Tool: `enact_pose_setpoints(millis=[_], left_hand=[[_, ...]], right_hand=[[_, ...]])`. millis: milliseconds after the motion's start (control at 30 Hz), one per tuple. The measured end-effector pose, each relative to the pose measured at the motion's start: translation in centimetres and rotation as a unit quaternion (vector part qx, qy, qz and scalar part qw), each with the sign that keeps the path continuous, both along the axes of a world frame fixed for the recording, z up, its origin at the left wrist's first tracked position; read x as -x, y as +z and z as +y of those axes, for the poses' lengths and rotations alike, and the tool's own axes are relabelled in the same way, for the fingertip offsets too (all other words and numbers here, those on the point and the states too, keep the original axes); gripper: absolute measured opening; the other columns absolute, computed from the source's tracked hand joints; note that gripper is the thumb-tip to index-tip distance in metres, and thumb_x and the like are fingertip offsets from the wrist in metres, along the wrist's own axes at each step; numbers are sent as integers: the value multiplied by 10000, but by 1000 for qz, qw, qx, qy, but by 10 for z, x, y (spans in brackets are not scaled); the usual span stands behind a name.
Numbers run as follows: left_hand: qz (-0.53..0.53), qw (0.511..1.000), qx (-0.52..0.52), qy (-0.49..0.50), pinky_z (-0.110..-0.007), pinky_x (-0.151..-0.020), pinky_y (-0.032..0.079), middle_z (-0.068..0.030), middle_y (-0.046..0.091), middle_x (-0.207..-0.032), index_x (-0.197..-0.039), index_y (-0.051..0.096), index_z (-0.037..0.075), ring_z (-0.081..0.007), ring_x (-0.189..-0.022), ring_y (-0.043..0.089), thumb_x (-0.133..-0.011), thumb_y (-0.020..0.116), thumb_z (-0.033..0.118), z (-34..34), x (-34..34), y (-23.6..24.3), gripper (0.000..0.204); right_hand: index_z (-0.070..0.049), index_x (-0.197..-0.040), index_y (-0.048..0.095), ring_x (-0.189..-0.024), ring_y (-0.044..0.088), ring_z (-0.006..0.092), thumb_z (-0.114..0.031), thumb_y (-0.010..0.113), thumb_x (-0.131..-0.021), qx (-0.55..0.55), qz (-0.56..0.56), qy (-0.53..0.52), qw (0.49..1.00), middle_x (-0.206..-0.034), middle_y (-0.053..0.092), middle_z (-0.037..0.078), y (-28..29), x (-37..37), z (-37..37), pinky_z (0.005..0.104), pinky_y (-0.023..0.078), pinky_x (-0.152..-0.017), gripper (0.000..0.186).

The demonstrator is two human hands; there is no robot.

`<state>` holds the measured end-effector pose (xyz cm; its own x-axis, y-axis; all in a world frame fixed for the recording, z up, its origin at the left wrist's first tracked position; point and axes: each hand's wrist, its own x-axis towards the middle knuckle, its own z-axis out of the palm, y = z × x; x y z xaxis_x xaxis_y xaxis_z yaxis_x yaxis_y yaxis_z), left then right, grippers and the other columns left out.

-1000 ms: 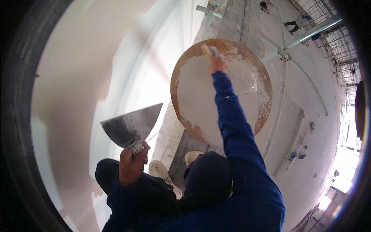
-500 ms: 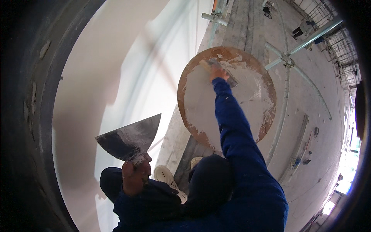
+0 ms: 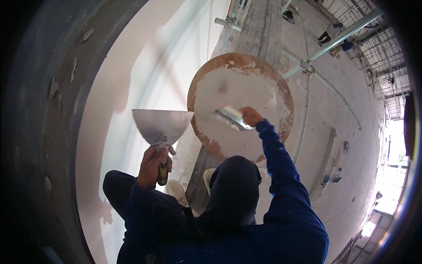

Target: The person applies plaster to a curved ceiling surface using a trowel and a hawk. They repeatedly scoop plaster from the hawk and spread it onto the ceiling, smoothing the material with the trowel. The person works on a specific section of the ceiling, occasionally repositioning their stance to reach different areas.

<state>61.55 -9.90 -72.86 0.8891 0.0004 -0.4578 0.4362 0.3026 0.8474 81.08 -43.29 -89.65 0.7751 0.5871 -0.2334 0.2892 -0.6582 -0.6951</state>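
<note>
My left hand (image 3: 151,166) is closed round the handle of a wide putty knife (image 3: 162,124), whose broad metal blade points up and away from me. My right hand (image 3: 251,116) grips a plastering trowel (image 3: 231,117) by its far-right end. That trowel is over the middle of a round brown board (image 3: 201,77), slightly smeared by motion; I cannot tell if it touches. White plaster (image 3: 241,94) covers most of the board, with bare brown showing round the rim.
A pale wall (image 3: 103,119) curves along my left. Grey planks (image 3: 255,37) run away beyond the board. Scaffold tubes (image 3: 307,66) cross on the right, above a dusty floor (image 3: 338,114) far below. Other people (image 3: 329,33) are at the far right.
My right hand has drawn the trowel back toward me from the board's far side. My left hand has risen, turning the putty knife so its edge is nearly level.
</note>
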Motion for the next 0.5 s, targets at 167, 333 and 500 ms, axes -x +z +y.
enact_pose_setpoints(millis=[167, 333, 500], left_hand=[[18, 996, 54, -73, -236, -481, 425, -84, 558, -811, -1012, 489, 3, -136, -542, 527, -881, 434, 195, -11, -4, -9, 240], [-3, 990, 95, -108, -248, -431, 433, -120, 568, -808, -979, 478, -14, -142, -497, 515, -879, 408, 185, -29, -13, -12, 234], [-23, 983, 137, -116, -240, -467, 423, -82, 548, -797, -984, 495, -19, -130, -530, 510, -893, 416, 197, -28, -11, -6, 247]], right_hand=[[-30, -967, 544, -776, 558, 221, 123, 586, -500, -474, 184, -334, 794, -864, 565, 66, 62, 30, -25, 300, 474, -649, 493], [-39, -1032, 505, -872, 548, 246, 154, 584, -527, -666, 164, -282, 671, -948, 545, 79, 143, 67, 24, 336, 480, -730, 547], [-48, -1012, 590, -907, 549, 271, 57, 651, -606, -498, 140, -154, 842, -979, 590, 125, 157, 93, 48, 421, 416, -808, 423]])
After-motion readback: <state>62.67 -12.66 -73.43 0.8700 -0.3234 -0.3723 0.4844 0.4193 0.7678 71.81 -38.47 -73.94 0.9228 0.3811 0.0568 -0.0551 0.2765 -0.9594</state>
